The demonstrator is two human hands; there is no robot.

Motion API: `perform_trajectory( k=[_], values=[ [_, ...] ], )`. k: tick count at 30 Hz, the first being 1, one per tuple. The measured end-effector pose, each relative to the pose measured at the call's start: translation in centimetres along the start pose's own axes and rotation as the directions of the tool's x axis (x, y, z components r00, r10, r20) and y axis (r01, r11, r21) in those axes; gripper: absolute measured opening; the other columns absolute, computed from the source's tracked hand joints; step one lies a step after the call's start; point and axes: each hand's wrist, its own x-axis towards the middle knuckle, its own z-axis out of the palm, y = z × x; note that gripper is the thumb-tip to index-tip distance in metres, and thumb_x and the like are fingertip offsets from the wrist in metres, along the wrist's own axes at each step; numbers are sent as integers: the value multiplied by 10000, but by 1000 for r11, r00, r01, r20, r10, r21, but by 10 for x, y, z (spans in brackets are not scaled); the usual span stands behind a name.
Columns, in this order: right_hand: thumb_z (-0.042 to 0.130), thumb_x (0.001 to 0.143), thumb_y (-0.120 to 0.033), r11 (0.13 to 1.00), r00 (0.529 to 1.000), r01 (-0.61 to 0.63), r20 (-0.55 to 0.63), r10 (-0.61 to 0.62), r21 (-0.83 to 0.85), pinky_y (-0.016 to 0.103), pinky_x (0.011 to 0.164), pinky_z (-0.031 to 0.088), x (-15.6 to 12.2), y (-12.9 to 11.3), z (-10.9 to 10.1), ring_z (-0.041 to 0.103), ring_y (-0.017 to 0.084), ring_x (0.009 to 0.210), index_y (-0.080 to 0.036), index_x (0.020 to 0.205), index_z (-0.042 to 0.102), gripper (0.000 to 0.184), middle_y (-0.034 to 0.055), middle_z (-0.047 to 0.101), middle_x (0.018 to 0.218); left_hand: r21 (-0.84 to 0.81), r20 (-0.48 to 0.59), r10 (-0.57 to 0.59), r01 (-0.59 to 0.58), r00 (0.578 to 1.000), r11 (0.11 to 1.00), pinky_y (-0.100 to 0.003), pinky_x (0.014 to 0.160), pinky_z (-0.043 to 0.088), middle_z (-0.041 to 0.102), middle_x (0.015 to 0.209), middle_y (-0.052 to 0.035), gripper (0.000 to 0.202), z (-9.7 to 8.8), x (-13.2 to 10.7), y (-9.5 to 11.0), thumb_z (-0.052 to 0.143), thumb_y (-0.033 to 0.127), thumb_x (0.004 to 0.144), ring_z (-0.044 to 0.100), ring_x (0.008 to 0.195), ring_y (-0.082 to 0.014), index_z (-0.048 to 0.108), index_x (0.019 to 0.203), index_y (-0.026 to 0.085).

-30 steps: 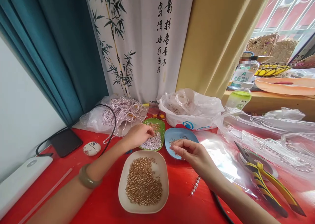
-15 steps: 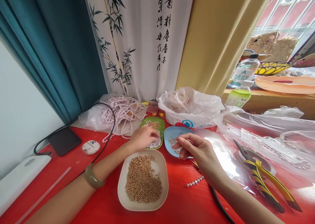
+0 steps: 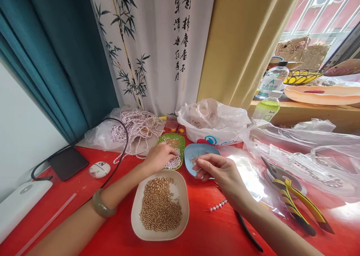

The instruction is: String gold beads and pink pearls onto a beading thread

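My left hand (image 3: 159,156) rests on the green dish (image 3: 180,139) of white pearls and gold beads, fingers curled in a pinch among the pearls. My right hand (image 3: 218,169) hovers at the near edge of the blue dish (image 3: 188,154), thumb and forefinger pinched on something too thin to name. A cream dish (image 3: 182,190) full of gold beads sits just below both hands. A short strand of white pearls (image 3: 218,205) lies on the red table beside my right wrist.
Yellow-handled pliers (image 3: 292,196) lie on clear plastic at right. A heap of pearl strands (image 3: 135,126) and a white plastic bag (image 3: 213,123) stand behind the dishes. A dark phone (image 3: 69,163), a black cable, a small white case (image 3: 99,169) and a white box (image 3: 19,203) lie at left.
My left hand dipped from the green dish's far part down into its pearls. My right hand shifted slightly left over the blue dish. The view drifted a little.
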Motion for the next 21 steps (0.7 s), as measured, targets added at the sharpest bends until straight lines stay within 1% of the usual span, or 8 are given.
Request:
perform_trajectory(
  k=[5,8,10,12,14,16,18,21],
  values=[
    [663,660,-339,1000,999,-8,34,7,17,238,508,467,1,4,-1,588,117,506,-169,680,683,173,14,644,530,-41,-94,-59,55,994,998,-323,726,402,651,831,-55,162,-4,1,-2,567,241,707,560,777,-210,704,793,239],
    [669,660,-337,999,998,-30,62,28,31,222,515,468,1,4,0,586,103,504,-172,652,680,165,6,645,533,-231,-91,-78,55,993,971,-307,701,403,669,779,-46,130,-7,3,-1,601,241,669,569,739,-196,701,747,211],
    [666,665,-338,998,994,-57,94,55,26,207,507,463,1,3,2,580,93,496,-174,622,671,169,-2,640,528,-450,-19,-83,66,996,891,-280,650,408,675,738,-46,121,-10,4,2,626,241,646,567,684,-171,693,728,182],
    [659,671,-342,996,989,-92,121,91,5,198,496,457,0,1,3,569,84,479,-173,587,658,189,-10,626,506,-652,69,-89,113,994,750,-243,576,396,667,716,-44,141,-12,3,8,658,258,623,545,630,-138,686,725,165],
    [654,674,-341,992,983,-126,132,128,-22,191,492,450,-1,-1,5,558,75,466,-169,564,647,205,-14,618,499,-786,137,-92,165,986,595,-211,533,376,653,720,-39,165,-14,0,14,692,270,597,524,621,-112,684,724,164],
    [654,674,-333,987,977,-155,138,159,-39,184,493,443,-1,-1,6,551,66,464,-164,560,642,204,-12,623,519,-862,180,-87,200,980,467,-190,526,372,637,731,-32,167,-15,-3,20,715,259,576,516,638,-98,683,713,169],
    [652,675,-327,984,974,-172,141,177,-43,179,490,436,-1,-2,6,542,59,460,-159,559,636,205,-10,623,530,-896,210,-72,221,975,386,-182,526,377,623,729,-24,164,-16,-5,26,727,242,561,512,645,-91,681,700,169],
    [645,680,-335,986,980,-166,109,168,-32,177,483,434,0,-2,6,537,60,457,-156,564,623,214,-16,609,517,-905,221,-46,223,974,361,-188,520,383,618,730,-25,163,-15,-7,29,717,253,574,511,638,-92,677,707,168]
  ],
)
